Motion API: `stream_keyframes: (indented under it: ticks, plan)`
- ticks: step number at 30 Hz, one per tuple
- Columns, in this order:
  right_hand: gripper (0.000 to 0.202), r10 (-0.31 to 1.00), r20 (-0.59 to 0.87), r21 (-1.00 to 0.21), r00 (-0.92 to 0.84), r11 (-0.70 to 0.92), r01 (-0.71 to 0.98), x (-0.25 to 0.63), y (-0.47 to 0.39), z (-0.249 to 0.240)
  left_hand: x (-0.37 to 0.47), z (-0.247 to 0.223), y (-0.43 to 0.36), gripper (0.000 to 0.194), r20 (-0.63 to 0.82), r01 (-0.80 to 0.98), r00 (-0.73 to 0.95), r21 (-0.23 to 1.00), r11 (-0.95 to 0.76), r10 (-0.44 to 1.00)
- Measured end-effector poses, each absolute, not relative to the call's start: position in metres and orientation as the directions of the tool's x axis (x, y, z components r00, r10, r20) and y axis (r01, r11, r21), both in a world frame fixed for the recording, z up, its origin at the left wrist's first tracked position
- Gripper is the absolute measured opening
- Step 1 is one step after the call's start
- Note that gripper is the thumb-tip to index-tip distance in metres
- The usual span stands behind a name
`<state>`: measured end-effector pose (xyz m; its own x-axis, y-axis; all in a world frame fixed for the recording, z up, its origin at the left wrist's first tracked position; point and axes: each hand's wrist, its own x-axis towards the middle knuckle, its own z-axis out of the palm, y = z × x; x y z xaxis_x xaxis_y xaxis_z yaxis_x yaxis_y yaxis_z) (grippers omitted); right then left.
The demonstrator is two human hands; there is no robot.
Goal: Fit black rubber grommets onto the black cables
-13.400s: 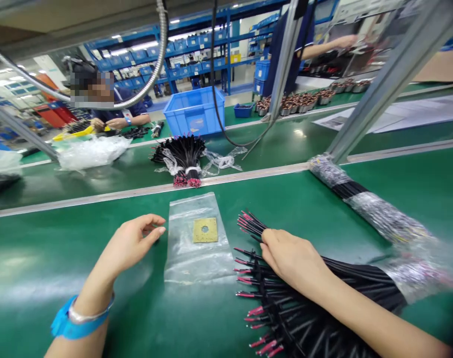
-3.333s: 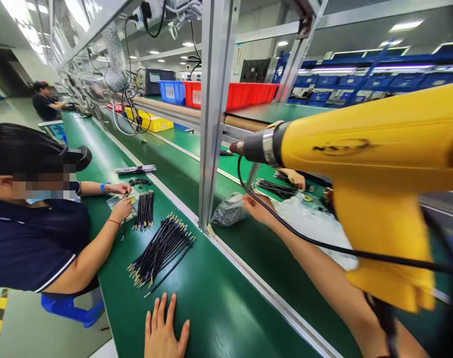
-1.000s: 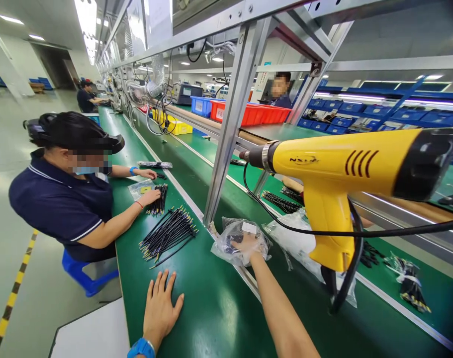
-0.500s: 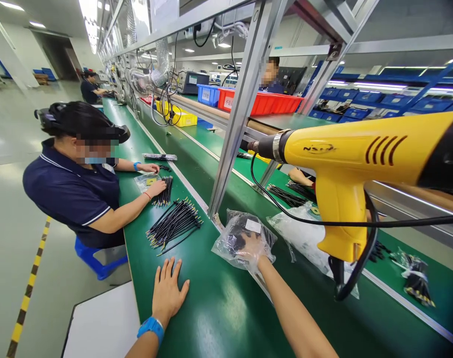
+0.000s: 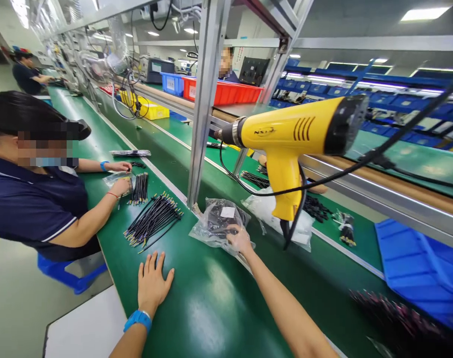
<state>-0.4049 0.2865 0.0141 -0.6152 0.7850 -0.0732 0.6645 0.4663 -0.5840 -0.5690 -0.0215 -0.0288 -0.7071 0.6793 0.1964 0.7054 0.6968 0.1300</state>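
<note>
My left hand (image 5: 153,281) lies flat on the green bench top (image 5: 196,298), fingers spread and holding nothing. My right hand (image 5: 240,239) is at the near right side of a clear plastic bag (image 5: 207,232), its fingers bent and closed on the film. Inside the bag are dark parts that I cannot make out, and a white label (image 5: 227,212) shows on top. Between my left hand and a co-worker lies a loose pile of short black cables (image 5: 153,219) with metallic ends.
A yellow heat gun (image 5: 286,134) hangs at the right, its black cord crossing the view. An aluminium post (image 5: 206,99) rises behind the bag. At left, a co-worker's hands (image 5: 121,187) handle small parts beside more cables. A blue bin (image 5: 416,268) stands at lower right.
The view has swung to the right, bringing the blue bin into sight. My right hand has drawn back from the bag's middle to its near side, fingers now bent. My left hand stays flat.
</note>
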Motion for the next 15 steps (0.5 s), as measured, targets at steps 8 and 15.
stream_keyframes:
  ticks: [8, 15]
  plan:
    - [0.032, 0.890, -0.293, -0.880, -0.350, -0.108, 0.463, -0.350, 0.244, 0.007, -0.567, -0.021, -0.020, 0.063, 0.179, 0.708, -0.703, 0.086, 0.701, 0.688]
    - [0.032, 0.921, -0.361, -0.908, -0.147, -0.312, 0.278, -0.316, 0.206, -0.001, -0.567, -0.015, -0.018, 0.065, 0.157, 0.704, -0.707, 0.071, 0.706, 0.689]
